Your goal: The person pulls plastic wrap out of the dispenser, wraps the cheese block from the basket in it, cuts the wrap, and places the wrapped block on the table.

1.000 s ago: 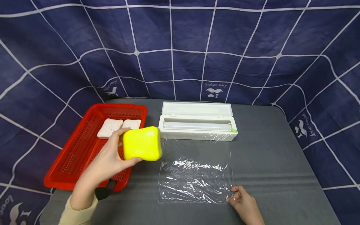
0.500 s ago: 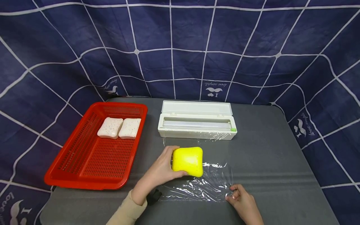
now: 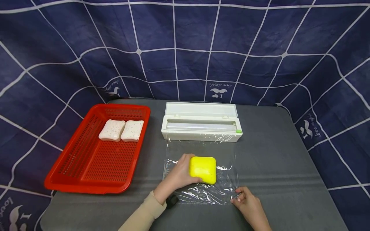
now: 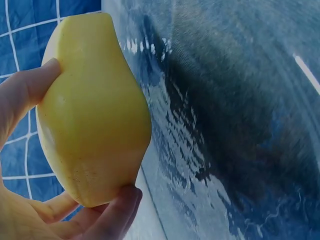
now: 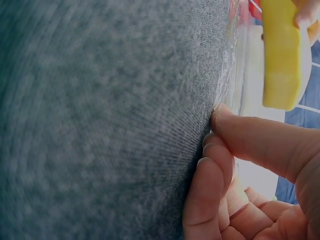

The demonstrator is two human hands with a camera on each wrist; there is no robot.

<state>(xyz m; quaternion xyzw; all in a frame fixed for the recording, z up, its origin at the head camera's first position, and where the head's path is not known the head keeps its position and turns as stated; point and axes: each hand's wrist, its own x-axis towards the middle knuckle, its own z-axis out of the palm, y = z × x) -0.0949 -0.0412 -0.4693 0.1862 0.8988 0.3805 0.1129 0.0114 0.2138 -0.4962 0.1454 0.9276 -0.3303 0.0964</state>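
My left hand [image 3: 181, 173] grips a smooth yellow rounded block [image 3: 203, 170] between thumb and fingers. In the left wrist view the yellow block [image 4: 95, 110] is held above the cling film, a dark shadow lying under it. A sheet of clear cling film [image 3: 196, 195] stretches from a white cling film dispenser [image 3: 202, 137] over the grey table towards me. My right hand [image 3: 248, 206] pinches the film's near right corner. Close up, the right wrist view shows thumb and fingertips of that hand [image 5: 240, 165] meeting at the film edge.
To the left stands a red perforated basket [image 3: 107, 166] with two white speckled blocks [image 3: 112, 130] at its far end. The dispenser's lid [image 3: 201, 109] is raised, with a film roll [image 3: 201, 127] inside. A dark blue checked cloth [image 3: 190, 35] hangs behind and beside the table [image 3: 277, 154].
From above the red basket's edge, my left hand has carried the yellow block rightward and down over the film. The right hand keeps its pinch on the corner.
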